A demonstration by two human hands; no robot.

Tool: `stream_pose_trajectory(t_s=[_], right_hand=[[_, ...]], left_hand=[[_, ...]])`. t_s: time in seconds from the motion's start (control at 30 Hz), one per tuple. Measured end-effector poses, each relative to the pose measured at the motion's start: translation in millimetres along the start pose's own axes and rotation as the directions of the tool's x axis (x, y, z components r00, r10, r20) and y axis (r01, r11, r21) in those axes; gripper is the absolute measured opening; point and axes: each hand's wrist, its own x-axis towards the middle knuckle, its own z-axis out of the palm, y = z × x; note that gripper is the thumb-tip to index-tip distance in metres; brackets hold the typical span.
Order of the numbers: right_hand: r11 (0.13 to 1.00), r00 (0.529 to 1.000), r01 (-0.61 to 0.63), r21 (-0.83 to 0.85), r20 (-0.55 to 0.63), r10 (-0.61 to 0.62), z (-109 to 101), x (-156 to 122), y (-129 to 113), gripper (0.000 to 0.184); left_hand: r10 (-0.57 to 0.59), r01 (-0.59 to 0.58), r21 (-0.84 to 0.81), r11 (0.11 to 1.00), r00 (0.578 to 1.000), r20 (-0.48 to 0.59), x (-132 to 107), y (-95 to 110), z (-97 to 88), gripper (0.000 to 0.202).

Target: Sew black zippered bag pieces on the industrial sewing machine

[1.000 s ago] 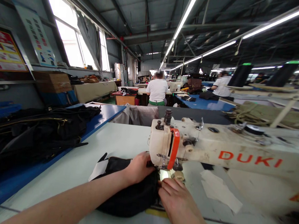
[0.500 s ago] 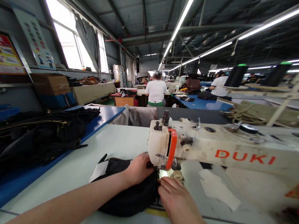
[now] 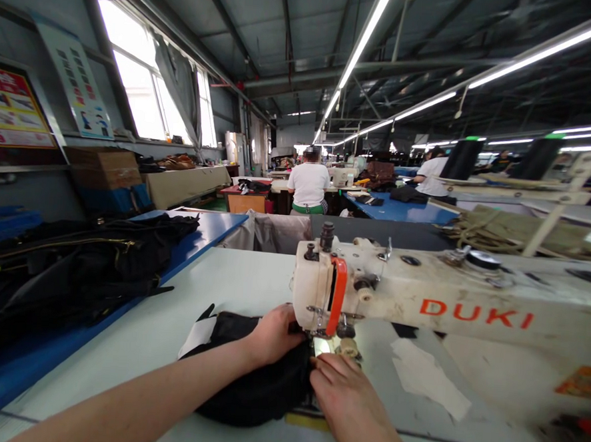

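A black fabric piece (image 3: 257, 395), bag-like in shape, lies bunched on the pale table beside the needle area of a white sewing machine (image 3: 386, 286) marked DUKI. My left hand (image 3: 277, 333) is closed on the far part of the fabric, close to the machine head, with its fingertips partly hidden. At the fabric's right edge, just in front of the lit needle plate, my right hand (image 3: 343, 387) grips with bent fingers. A white patch (image 3: 199, 334) shows at the fabric's left end. The needle itself is hard to make out.
Black items with gold zippers (image 3: 73, 261) are heaped on a blue table (image 3: 215, 226) to the left. A white scrap (image 3: 431, 376) lies right of the needle area. Black thread cones (image 3: 462, 159) stand behind the machine. A person in a white shirt (image 3: 308, 185) sits farther ahead.
The view has shifted very slightly. Both hands and the black fabric hold nearly the same place at the machine.
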Motion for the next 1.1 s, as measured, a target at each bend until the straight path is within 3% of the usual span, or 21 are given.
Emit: stream_pose_trajectory(t_s=[0.4,0.6,0.77,0.9,1.1], right_hand=[[0.990,0.995,0.075,0.124,-0.072,-0.066,14,-9,6,0.027],[0.982,0.995,0.094,0.163,0.008,-0.096,5,-7,5,0.033],[0.988,0.993,0.032,0.152,0.110,-0.049,-5,-4,-1,0.033],[0.988,0.995,0.029,0.150,0.089,-0.043,-11,-2,-4,0.033],[0.987,0.991,0.003,0.161,0.129,-0.024,-15,-2,-7,0.030]], left_hand=[[0.006,-0.009,0.125,0.992,1.000,0.027,-3,5,-7.6,0.027],[0.054,-0.052,0.278,0.959,0.999,0.002,-43,15,-35.2,0.035],[-0.138,0.194,0.380,0.904,0.976,-0.170,-76,2,-53.6,0.030],[-0.165,0.218,0.352,0.910,0.971,-0.175,-69,-2,-57.6,0.013],[-0.151,0.190,0.285,0.940,0.977,-0.152,-45,16,-49.6,0.019]])
